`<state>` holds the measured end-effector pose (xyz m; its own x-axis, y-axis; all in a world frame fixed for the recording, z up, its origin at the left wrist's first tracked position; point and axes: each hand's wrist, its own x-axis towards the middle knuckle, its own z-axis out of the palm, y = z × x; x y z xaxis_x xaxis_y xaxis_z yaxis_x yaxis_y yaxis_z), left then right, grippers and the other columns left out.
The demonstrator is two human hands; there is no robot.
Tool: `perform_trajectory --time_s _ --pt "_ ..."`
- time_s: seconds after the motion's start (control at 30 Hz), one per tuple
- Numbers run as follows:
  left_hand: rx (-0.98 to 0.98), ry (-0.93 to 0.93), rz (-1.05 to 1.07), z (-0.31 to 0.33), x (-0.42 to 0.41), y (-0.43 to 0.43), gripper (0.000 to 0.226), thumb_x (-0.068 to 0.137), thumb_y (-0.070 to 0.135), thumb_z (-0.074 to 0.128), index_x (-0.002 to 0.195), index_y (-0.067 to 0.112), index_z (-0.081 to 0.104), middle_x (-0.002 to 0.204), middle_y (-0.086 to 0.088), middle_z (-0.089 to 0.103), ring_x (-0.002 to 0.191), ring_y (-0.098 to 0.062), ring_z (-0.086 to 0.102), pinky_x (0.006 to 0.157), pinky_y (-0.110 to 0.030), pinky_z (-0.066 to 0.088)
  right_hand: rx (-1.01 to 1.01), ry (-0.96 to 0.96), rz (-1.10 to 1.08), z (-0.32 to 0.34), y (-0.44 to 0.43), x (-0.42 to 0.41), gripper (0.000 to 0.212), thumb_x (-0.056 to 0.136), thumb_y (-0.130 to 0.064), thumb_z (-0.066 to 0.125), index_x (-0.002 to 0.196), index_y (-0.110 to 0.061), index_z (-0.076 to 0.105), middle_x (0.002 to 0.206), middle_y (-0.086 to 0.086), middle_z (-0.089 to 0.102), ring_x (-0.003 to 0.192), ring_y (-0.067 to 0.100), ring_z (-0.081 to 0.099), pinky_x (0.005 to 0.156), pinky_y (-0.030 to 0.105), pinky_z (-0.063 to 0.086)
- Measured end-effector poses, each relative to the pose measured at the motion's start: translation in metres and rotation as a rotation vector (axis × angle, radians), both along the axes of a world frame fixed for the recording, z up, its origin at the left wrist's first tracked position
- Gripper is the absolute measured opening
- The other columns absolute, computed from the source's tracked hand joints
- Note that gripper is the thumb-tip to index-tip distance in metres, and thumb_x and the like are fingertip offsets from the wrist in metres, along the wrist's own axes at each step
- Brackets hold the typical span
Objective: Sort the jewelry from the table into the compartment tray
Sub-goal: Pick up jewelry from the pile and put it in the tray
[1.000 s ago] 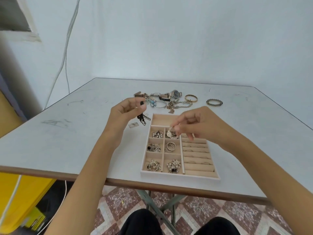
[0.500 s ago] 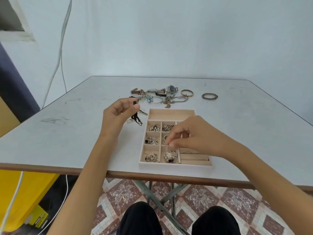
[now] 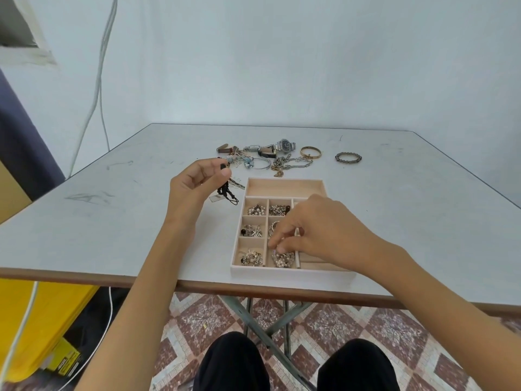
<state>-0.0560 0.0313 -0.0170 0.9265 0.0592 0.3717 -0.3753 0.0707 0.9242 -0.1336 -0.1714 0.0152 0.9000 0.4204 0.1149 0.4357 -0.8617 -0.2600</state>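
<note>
Over the nearest middle cell of the beige compartment tray (image 3: pixel 284 187), right hand (image 3: pixel 324 227) pinches a small pearl-beaded piece (image 3: pixel 282 260); left of it, raised left hand (image 3: pixel 197 184) grips a dangling black cord necklace (image 3: pixel 225 191)

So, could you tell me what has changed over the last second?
The right grip, pinching a small piece, moved from the tray's far small compartments toward the near edge and down to the pearl compartment; it has not let go. The left grip stayed raised left of the tray, holding the black cord. The loose jewelry beyond did not move.
</note>
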Motion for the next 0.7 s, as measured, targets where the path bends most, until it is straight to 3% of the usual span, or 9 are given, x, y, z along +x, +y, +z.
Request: perform_trajectory --time_s 0.33,0.47,0.6,0.7 --pt "0.013 0.009 0.001 0.000 -0.001 -0.001 0.017 0.083 0.013 0.069 0.099 0.014 0.068 0.063 0.019 0.057 0.070 0.001 0.055 0.076 -0.009 0.045 0.022 -0.038 0.046 -0.003 0.000 -0.002 0.012 0.084 -0.032 0.070 0.094 -0.034 0.076 0.083 -0.017 0.067 0.075 -0.002 0.050 0.062 0.012 0.034" --pt "0.013 0.008 -0.003 0.000 -0.001 -0.001 0.016 0.083 0.014 0.069 0.099 0.016 0.068 0.064 0.019 0.059 0.072 0.001 0.056 0.082 -0.014 0.045 0.030 -0.053 0.062 -0.008 0.000 0.001 0.014 0.085 -0.031 0.069 0.098 -0.033 0.076 0.063 -0.025 0.044 0.062 -0.008 0.039 0.055 0.011 0.023" --pt "0.019 0.004 -0.004 0.000 -0.002 0.000 0.017 0.083 0.014 0.069 0.099 0.016 0.068 0.064 0.018 0.060 0.071 0.001 0.056 0.081 -0.014 0.044 0.091 -0.083 0.069 -0.013 -0.004 0.003 0.014 0.083 -0.032 0.072 0.095 -0.034 0.077 0.061 -0.028 0.043 0.062 -0.010 0.041 0.056 0.011 0.022" --pt "0.018 0.006 -0.008 0.000 -0.001 0.000 0.016 0.082 0.013 0.070 0.097 0.019 0.069 0.066 0.017 0.061 0.074 -0.002 0.057 0.080 -0.013 0.045 0.225 -0.131 0.027 -0.014 -0.010 0.001 0.013 0.083 -0.034 0.070 0.094 -0.037 0.076 0.061 -0.029 0.050 0.062 -0.006 0.049 0.057 0.014 0.030"
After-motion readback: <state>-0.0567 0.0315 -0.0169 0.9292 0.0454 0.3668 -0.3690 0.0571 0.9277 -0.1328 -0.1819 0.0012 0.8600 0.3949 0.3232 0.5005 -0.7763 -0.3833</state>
